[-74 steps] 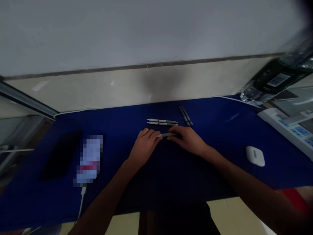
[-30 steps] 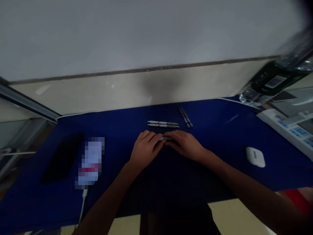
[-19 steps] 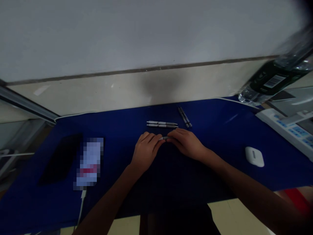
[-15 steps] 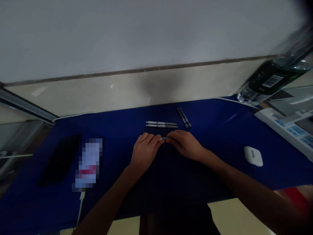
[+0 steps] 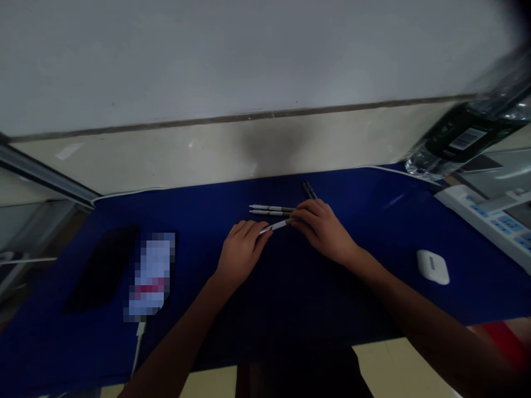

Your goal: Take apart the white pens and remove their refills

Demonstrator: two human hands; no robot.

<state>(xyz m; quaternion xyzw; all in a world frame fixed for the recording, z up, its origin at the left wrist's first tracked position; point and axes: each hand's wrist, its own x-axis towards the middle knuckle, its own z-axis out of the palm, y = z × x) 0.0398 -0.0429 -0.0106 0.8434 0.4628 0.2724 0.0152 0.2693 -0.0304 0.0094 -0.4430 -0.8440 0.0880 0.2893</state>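
single head cam, looking fwd & down from above near edge of blue mat (image 5: 373, 232), close over it, facing wall (image 5: 249, 55) beyond mat's far edge.

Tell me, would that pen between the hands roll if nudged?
Probably: the pen looks slim and round, so it may roll. It seems stiff and light, straight though gripped at its ends. The mat may slow it.

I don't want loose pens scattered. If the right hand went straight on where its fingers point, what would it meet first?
Probably the two white pens, lying just past the right hand, which grips a third pen; depth is unclear.
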